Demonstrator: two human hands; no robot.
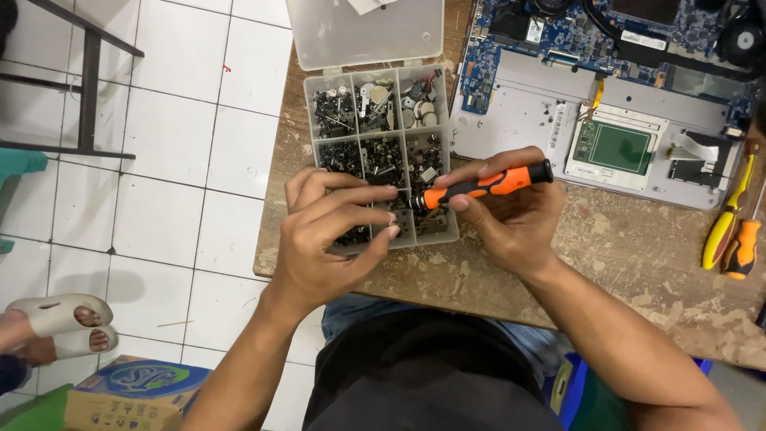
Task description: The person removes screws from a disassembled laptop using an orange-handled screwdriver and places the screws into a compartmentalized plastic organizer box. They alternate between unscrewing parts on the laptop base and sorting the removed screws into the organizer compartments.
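My right hand (511, 215) grips an orange and black screwdriver (487, 184), held level with its tip pointing left. My left hand (331, 231) hovers over the lower compartments of a clear plastic parts box (383, 148), its fingertips pinched at the screwdriver's tip. Whether a screw sits between those fingers is too small to tell. The box holds several compartments of small dark screws and metal bits, and its lid (367, 32) is folded back. To the right lies an opened laptop (606, 104) with its blue circuit board and trackpad underside exposed.
A worn wooden table (638, 255) carries everything. Two screwdrivers with yellow and orange handles (734, 223) lie at its right edge. White tiled floor is on the left, with another person's sandalled feet (60, 323), a cardboard box (132, 391) and a dark metal frame (80, 80).
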